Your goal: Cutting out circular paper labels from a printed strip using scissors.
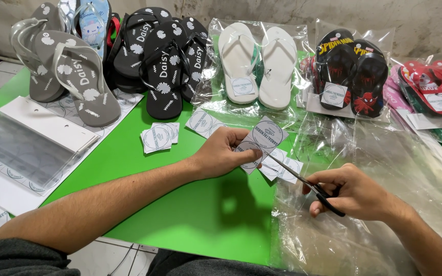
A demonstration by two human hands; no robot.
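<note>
My left hand (226, 152) pinches a white paper strip of round printed labels (263, 140) above the green table (180, 214). My right hand (351, 193) grips black-handled scissors (308, 185), whose blades point up-left and meet the lower edge of the strip. Cut label squares (282, 168) lie just under the strip, and a small stack of cut labels (159, 137) sits to the left of my left hand.
Flip-flops line the back: grey pair (67, 71), black pairs (164, 66), bagged white pair (257, 61), bagged black and red pair (354, 76), red pair (436, 87). Clear plastic bags (374, 168) cover the right side. A stack of packaging bags (31, 143) lies left.
</note>
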